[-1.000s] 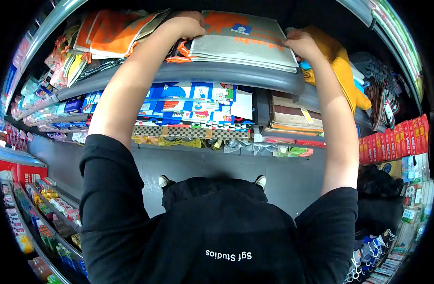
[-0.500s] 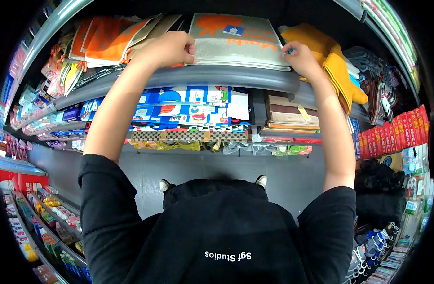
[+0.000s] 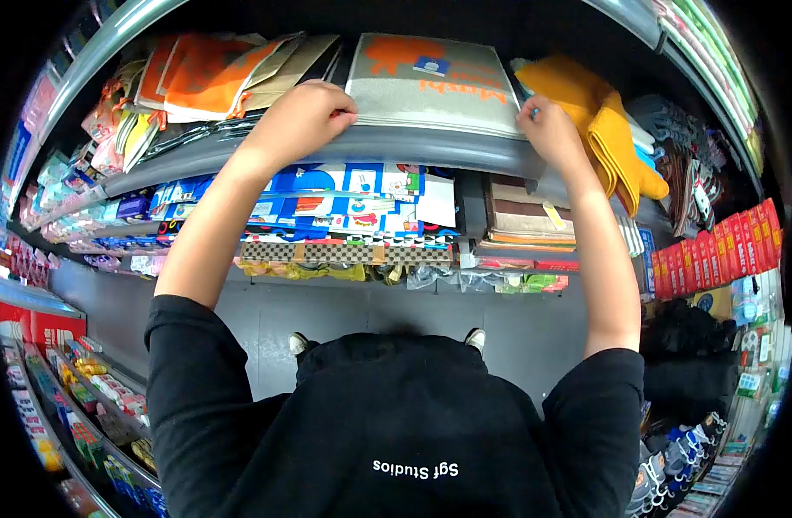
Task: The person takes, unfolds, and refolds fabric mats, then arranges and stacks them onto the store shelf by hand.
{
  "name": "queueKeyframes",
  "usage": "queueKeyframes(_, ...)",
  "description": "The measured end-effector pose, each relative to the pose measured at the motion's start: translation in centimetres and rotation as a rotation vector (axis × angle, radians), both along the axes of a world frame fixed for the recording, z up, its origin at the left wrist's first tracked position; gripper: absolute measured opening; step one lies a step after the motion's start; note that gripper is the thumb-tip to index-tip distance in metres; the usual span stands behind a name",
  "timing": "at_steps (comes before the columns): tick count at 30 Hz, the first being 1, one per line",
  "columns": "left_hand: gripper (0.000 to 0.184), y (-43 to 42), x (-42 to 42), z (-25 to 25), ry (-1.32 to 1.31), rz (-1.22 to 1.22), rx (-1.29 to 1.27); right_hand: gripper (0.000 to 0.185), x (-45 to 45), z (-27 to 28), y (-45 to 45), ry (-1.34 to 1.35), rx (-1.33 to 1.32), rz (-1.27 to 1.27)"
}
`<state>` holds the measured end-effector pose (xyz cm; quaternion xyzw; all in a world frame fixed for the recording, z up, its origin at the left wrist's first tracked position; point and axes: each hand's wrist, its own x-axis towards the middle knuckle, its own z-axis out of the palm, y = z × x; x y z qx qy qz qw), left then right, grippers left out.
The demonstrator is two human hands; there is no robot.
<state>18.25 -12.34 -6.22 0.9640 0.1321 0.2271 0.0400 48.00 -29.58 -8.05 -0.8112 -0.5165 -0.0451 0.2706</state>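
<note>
A grey mat (image 3: 413,99) with orange lettering and a small blue label lies flat on top of a stack on the upper shelf. My left hand (image 3: 303,123) is closed, its fingertips pinching the mat's front left corner. At the front right corner, my right hand (image 3: 547,129) is also closed in a pinch on the mat's edge. Beside the right hand hangs a folded mustard-yellow cloth (image 3: 616,142). Orange and beige mats (image 3: 210,82) are fanned out beyond my left hand.
The grey shelf edge (image 3: 413,147) runs below the stack. Lower down are blue patterned packages (image 3: 327,207) and folded brown textiles (image 3: 521,211). Red boxes (image 3: 715,255) stand in a row at the right. Another stocked shelf (image 3: 85,397) is at the lower left.
The view has shifted, so the shelf sits slightly lower. Both hands stay at the mat's front corners, the left one turned a little, knuckles higher. The mat has barely moved.
</note>
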Motion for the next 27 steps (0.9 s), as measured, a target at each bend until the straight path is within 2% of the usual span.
queueKeyframes(1, 0.015, -0.2, -0.4, 0.3, -0.029, -0.050, 0.083, 0.015, -0.7, 0.4, -0.3, -0.040, -0.025, -0.033)
queueKeyframes(2, 0.013, -0.8, -0.9, 0.7, 0.006, -0.018, 0.065, 0.015, -1.2, 0.5, -0.5, -0.071, 0.012, -0.030)
queueKeyframes(5, 0.015, -1.5, -2.7, 1.1, -0.118, 0.027, -0.011, 0.015, -2.9, 1.4, -1.3, -0.075, 0.023, -0.040)
queueKeyframes(7, 0.015, -0.7, -4.4, 1.2, -0.130, 0.068, 0.011, 0.016, -3.7, 1.5, -1.7, -0.008, 0.052, 0.023)
queueKeyframes(9, 0.016, 0.1, -6.2, 1.2, -0.246, 0.164, -0.151, 0.019, -3.6, 0.1, -1.7, 0.105, 0.171, 0.151)
queueKeyframes(11, 0.018, 1.5, -8.2, 1.5, -0.319, 0.309, -0.313, 0.015, -4.2, -0.2, -1.8, 0.207, 0.158, 0.204)
queueKeyframes(13, 0.019, 3.6, -10.4, 1.1, -0.384, 0.463, -0.283, 0.011, -5.6, -0.7, -1.6, 0.437, 0.197, 0.252)
queueKeyframes(15, 0.019, 5.8, -12.5, 0.4, -0.481, 0.563, -0.164, 0.009, -7.2, -0.2, -1.6, 0.543, 0.185, 0.316)
queueKeyframes(17, 0.021, 7.9, -14.2, -0.3, -0.565, 0.644, -0.399, 0.009, -8.5, -0.1, -1.3, 0.588, 0.213, 0.363)
queueKeyframes(18, 0.021, 8.7, -14.7, -0.5, -0.568, 0.654, -0.394, 0.009, -9.1, 0.0, -1.0, 0.589, 0.211, 0.373)
queueKeyframes(20, 0.028, 10.1, -15.6, -0.8, -0.777, 0.633, -0.562, 0.008, -10.2, 0.1, -0.6, 0.600, 0.195, 0.393)
queueKeyframes(23, 0.039, 11.8, -15.7, -0.8, -0.851, 0.695, -0.637, 0.008, -11.7, 0.6, 0.0, 0.610, 0.146, 0.414)
queueKeyframes(24, 0.044, 12.6, -15.8, -1.0, -0.853, 0.690, -0.626, 0.008, -12.1, 0.6, 0.1, 0.603, 0.148, 0.421)
queueKeyframes(27, 0.044, 14.1, -15.4, -0.8, -0.848, 0.674, -0.563, 0.008, -12.9, 0.4, 0.3, 0.592, 0.120, 0.446)
